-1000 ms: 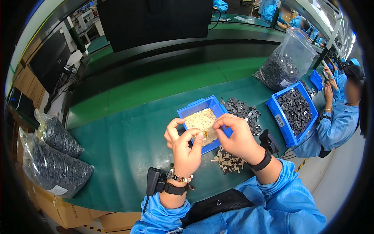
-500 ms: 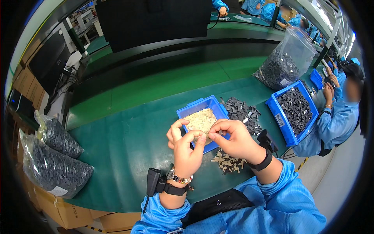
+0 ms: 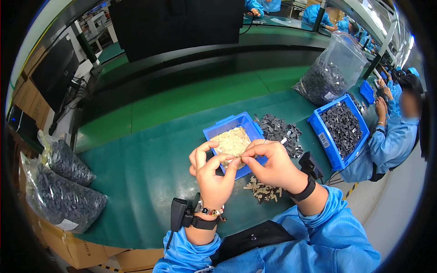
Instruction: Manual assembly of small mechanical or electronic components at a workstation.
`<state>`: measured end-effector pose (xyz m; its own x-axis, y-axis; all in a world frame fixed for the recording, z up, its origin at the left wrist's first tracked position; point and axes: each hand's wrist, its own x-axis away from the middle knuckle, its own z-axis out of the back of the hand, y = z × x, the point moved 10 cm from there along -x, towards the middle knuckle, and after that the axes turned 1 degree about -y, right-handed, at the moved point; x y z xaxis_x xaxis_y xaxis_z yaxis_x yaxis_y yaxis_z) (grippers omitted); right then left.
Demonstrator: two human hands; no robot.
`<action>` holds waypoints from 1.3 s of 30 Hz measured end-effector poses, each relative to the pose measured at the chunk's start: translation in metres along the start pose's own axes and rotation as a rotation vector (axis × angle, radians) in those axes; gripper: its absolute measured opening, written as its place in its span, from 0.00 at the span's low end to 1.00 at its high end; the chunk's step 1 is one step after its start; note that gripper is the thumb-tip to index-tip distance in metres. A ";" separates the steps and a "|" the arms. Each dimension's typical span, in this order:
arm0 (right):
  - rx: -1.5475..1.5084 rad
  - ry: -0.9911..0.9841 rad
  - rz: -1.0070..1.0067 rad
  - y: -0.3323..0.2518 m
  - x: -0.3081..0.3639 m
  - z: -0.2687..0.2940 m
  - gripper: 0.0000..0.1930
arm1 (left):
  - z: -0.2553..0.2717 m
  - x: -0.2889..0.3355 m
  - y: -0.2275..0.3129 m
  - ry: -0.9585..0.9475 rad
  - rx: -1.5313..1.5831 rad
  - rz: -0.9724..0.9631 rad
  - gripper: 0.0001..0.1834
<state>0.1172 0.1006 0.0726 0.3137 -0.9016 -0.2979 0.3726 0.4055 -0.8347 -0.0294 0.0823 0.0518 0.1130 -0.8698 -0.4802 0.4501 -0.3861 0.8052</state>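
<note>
My left hand (image 3: 210, 175) and my right hand (image 3: 270, 164) meet fingertip to fingertip over the green mat, just in front of a small blue bin (image 3: 226, 127) filled with beige pieces (image 3: 232, 141). Both pinch one small part (image 3: 236, 159) between thumb and forefinger; the fingers mostly hide it. A small heap of assembled beige-and-dark pieces (image 3: 264, 191) lies under my right wrist. Loose dark parts (image 3: 278, 129) are piled right of the small bin.
A larger blue bin (image 3: 328, 146) of dark parts stands at the right, beside a seated person in blue (image 3: 387, 141). A clear bag of dark parts (image 3: 330, 70) stands behind it. Two more filled bags (image 3: 61, 191) lie at the left edge. Cardboard boxes (image 3: 84, 252) sit below.
My right hand has drawn in toward the left hand, so the fingertips now touch at the small part. The left thumb and forefinger have spread a little.
</note>
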 end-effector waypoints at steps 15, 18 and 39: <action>0.229 0.034 0.153 -0.018 0.003 -0.001 0.02 | -0.015 -0.002 0.004 -0.137 -0.054 -0.081 0.05; 0.252 0.031 0.141 -0.018 0.004 -0.001 0.02 | -0.014 0.000 0.007 -0.138 -0.050 -0.112 0.05; 0.133 0.031 0.007 -0.008 0.004 0.002 0.03 | -0.010 -0.002 -0.001 -0.068 -0.005 -0.090 0.02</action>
<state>0.1172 0.0943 0.0786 0.2906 -0.9019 -0.3197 0.4837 0.4267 -0.7642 -0.0212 0.0877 0.0489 0.0117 -0.8508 -0.5253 0.4605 -0.4618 0.7581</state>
